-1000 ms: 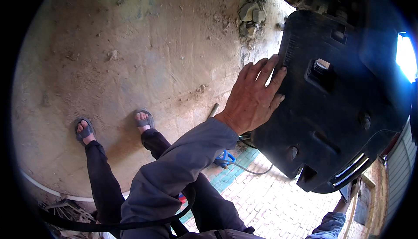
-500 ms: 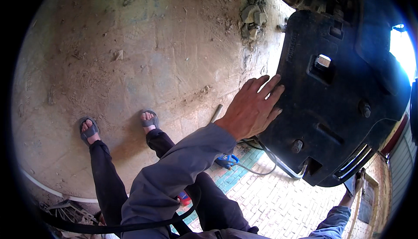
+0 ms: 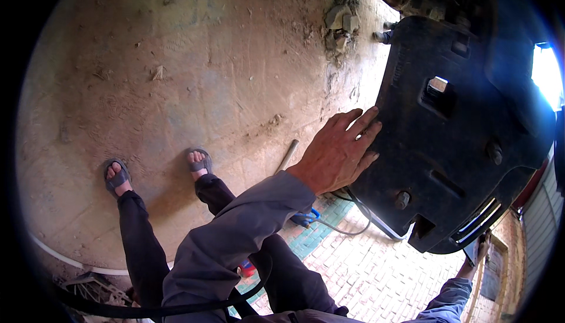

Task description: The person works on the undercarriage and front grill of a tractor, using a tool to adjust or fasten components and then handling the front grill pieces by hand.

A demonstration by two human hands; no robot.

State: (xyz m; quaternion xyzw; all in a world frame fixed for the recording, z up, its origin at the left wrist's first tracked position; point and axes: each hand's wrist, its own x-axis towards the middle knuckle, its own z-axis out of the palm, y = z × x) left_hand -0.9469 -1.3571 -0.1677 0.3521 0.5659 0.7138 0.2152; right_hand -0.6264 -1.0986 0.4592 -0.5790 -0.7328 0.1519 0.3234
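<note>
My left hand, in a grey sleeve, reaches to the near left edge of a large black moulded panel. Its fingers are stretched out and slightly apart, fingertips at that edge, and it holds nothing. Square cutouts, slots and bolts mark the panel's face. Below the panel's lower right end, my right hand is small and partly shaded, its fingers seemingly closed round a thin flat blue-grey piece. What exactly this piece is cannot be made out.
A blue-handled object with a thin cable lies on paving under the panel. A grey rod is near my left wrist. Broken stones lie on the dirt floor, with dark shoes beyond. My sandalled feet stand left.
My left hand has slid slightly down and left along the panel's edge, its fingers still stretched. My right hand has shifted a little left. More of the far dark shoes shows now.
</note>
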